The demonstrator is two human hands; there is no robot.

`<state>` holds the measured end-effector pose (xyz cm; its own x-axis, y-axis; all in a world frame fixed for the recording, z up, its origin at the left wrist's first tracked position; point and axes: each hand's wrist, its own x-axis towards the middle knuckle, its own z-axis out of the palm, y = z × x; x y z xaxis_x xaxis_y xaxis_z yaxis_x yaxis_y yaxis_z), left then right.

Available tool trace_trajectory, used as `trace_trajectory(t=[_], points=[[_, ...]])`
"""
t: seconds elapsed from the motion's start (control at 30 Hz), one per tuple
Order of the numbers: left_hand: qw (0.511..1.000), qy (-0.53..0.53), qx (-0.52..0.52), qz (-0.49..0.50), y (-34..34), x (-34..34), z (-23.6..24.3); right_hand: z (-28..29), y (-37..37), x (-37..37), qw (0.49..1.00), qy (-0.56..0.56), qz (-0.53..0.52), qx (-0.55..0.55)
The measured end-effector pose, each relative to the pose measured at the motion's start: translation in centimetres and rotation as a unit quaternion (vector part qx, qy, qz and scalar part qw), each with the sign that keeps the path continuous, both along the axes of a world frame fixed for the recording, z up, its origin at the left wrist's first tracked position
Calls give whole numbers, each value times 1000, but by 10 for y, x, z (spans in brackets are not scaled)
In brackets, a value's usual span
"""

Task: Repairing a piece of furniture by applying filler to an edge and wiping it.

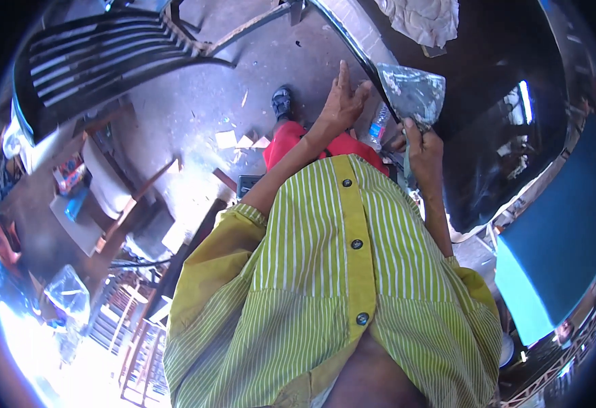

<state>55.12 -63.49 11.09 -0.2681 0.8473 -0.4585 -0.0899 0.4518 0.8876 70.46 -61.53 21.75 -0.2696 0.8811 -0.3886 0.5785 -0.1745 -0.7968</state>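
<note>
My right hand [425, 151] is closed at the edge of a glossy black panel [495, 75], its thumb up. It grips a scraper-like tool with a broad, flat grey-green blade [415, 94] smeared with white. The blade lies over the panel's near left corner; most of the handle is hidden by my hand. To the left, my left hand [345, 102] is empty, fingers stretched and apart, just beside the panel's dark edge. A clear plastic bottle [378, 126] is between my hands, lower down by my red-clothed leg.
A crumpled whitish cloth [426, 20] rests on the panel's far part. At the far left is a black slatted chair back [100, 51]. A blue panel [556, 234] stands at right. Wood pieces and scraps [226, 139] litter the grey floor [209, 95].
</note>
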Motion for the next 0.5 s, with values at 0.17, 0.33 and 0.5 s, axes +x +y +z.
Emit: trace_trajectory(t=[0.17,0.33,0.5], points=[[990,-91,66,87,7,30,-5,-24,10,8,998,-12,66,-1],[981,-150,37,121,10,38,3,-37,16,18,993,12,101,61],[958,-246,52,138,12,38,3,-41,20,16,987,10,126,96]])
